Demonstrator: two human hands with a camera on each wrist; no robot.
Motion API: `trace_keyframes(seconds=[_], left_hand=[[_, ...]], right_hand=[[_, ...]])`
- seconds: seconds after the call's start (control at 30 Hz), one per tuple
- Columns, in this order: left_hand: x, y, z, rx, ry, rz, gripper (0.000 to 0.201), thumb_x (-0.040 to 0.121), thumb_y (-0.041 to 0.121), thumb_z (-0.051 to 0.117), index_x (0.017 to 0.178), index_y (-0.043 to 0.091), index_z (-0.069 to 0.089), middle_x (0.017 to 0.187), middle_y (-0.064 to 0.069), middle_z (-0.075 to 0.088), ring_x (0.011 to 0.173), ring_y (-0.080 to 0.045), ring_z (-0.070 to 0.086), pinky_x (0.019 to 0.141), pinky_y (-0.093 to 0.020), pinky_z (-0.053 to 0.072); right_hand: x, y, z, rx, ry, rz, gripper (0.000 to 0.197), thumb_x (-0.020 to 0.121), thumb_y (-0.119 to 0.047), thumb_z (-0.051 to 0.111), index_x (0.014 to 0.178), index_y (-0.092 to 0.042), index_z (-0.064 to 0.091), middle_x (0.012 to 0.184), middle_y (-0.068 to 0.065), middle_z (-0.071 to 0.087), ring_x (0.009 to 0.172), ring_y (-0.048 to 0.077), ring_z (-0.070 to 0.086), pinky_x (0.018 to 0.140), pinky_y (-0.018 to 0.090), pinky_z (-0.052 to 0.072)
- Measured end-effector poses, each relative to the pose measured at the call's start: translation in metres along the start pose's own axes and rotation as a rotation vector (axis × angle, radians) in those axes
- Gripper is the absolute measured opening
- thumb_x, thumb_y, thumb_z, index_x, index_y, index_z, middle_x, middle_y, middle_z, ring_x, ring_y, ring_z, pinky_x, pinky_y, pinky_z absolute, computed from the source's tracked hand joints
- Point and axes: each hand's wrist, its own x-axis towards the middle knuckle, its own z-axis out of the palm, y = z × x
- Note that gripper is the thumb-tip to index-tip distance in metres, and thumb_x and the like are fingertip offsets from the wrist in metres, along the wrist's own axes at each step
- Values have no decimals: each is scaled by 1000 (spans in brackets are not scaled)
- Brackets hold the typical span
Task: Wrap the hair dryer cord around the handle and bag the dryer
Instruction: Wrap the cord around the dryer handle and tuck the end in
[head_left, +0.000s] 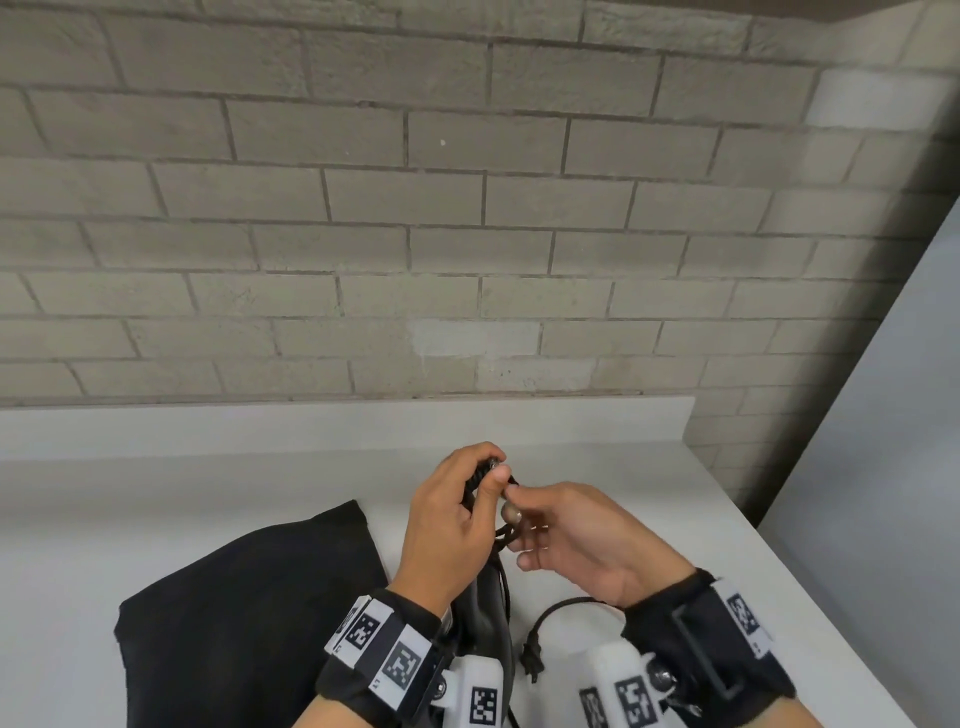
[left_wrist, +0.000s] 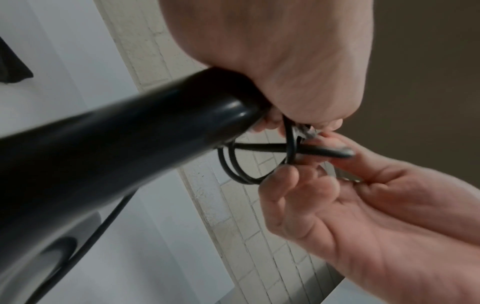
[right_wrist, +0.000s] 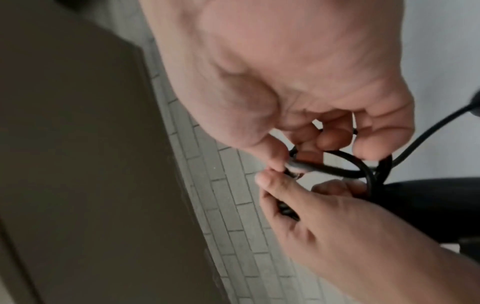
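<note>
The black hair dryer (head_left: 488, 618) stands handle-up between my wrists; its glossy handle (left_wrist: 116, 154) fills the left wrist view. My left hand (head_left: 491, 470) grips the handle's top end, fingers curled over cord loops. The black cord (left_wrist: 241, 170) forms loose loops just past the handle end. My right hand (head_left: 514, 506) pinches a strand of the cord (right_wrist: 345, 170) between thumb and fingers, touching the left thumb (right_wrist: 267, 181). The cord's plug (head_left: 532, 660) lies on the counter below the hands. A black cloth bag (head_left: 249, 613) lies flat to the left.
The white counter (head_left: 675, 519) ends at a raised back ledge under a grey brick wall (head_left: 467, 208). Its right edge runs diagonally down at the right, with a pale surface (head_left: 883, 415) beyond it.
</note>
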Motion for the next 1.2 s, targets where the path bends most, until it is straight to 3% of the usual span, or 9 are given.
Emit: trace_keyframes(seconds=[0.07,0.17,0.27,0.43,0.57,0.77,0.9,1.07,1.2], left_hand=[[0,0,1,-13,4,-9,21,97,34,52,103,19,65,92,18,64,85,-3,62,75,-9,45],[-1,-1,-1,-23,22,-12,21,96,34,53,103,18,65,93,17,64,85,-2,63,75,-8,45],[-1,-3,-4,-7,16,-14,21,96,32,53,104,17,65,94,17,64,86,-1,63,76,-8,45],[-1,-4,-4,21,5,-1,25,96,32,53,106,14,66,97,15,64,90,1,62,78,-8,45],[0,-5,-5,30,6,23,26,96,34,54,104,14,67,93,12,65,85,-2,62,72,-12,47],[-1,2,0,-3,-60,28,28,96,36,53,108,14,67,95,16,64,84,-4,62,72,-13,48],[-2,2,-4,-59,-143,-21,30,91,38,62,115,21,61,91,13,60,48,-15,48,52,-17,41],[0,-3,-5,-65,-146,-97,31,88,22,72,117,27,60,92,17,58,49,-18,44,55,-14,41],[1,-3,-6,-32,-149,-103,35,86,21,76,116,27,60,87,20,57,47,-13,42,55,-11,39]], right_hand=[[-4,2,-3,61,-4,-7,21,96,-29,56,87,-13,66,74,0,56,71,19,53,64,30,43],[-13,17,0,-147,21,-121,26,93,-37,61,85,-13,64,87,1,64,86,17,60,76,30,47],[-21,35,9,-308,114,-255,13,92,-28,63,95,-15,63,101,3,68,92,11,65,85,29,50],[-28,42,18,-320,262,-361,9,94,-28,61,88,-22,64,90,0,72,92,11,67,86,25,50],[-36,20,2,-75,126,-224,21,97,-21,54,91,-6,67,77,11,68,83,24,68,93,40,55],[-44,-3,-16,191,13,-65,36,95,-27,55,103,6,65,61,3,47,57,20,51,65,34,53],[-47,16,-25,181,-62,-237,35,83,-16,69,114,1,68,77,3,58,72,19,56,75,28,52],[-42,48,-15,189,55,-451,36,81,-35,68,108,-11,71,98,11,69,105,26,65,94,35,51],[-40,59,-3,8,247,-586,28,99,-36,50,94,-17,69,74,11,64,102,30,69,97,34,49]])
